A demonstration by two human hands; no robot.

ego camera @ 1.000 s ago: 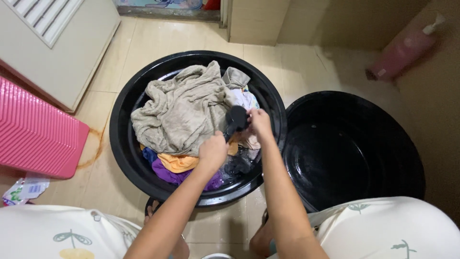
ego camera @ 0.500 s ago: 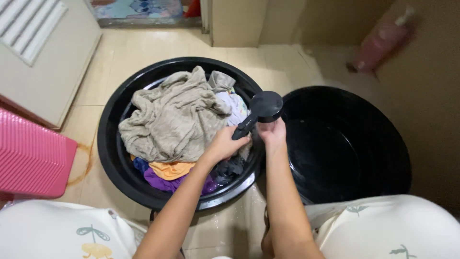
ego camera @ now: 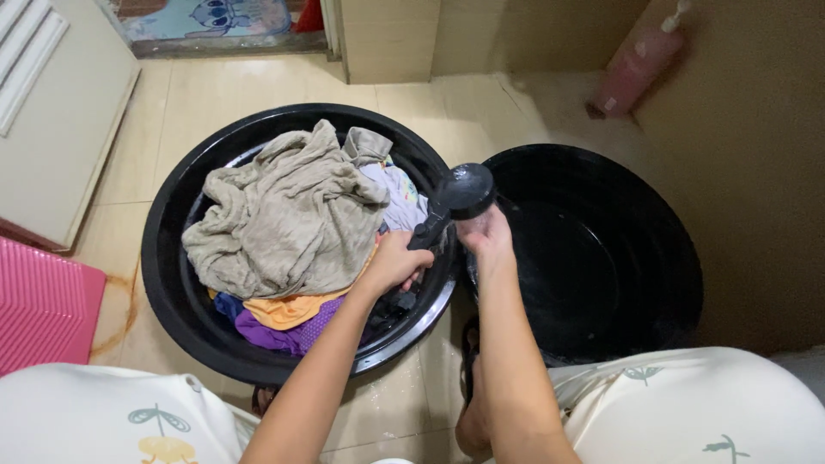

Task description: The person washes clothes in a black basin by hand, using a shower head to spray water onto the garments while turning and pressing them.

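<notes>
Black shower head (ego camera: 465, 191) sits over the gap between the two black basins. Left hand (ego camera: 396, 264) closed around its handle; right hand (ego camera: 485, 234) cupped open just under the head. Left basin (ego camera: 172, 283) full of laundry, beige towel (ego camera: 284, 215) on top; right basin (ego camera: 636, 258) holds no clothes.

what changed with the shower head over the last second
The shower head was lifted off the laundry pile and swung right, and is now at the rims between the two basins. The left hand kept its hold on the handle; the right hand moved right with it, cupped under the head. The beige towel and clothes stayed in the left basin; the right basin holds no clothes.
</notes>
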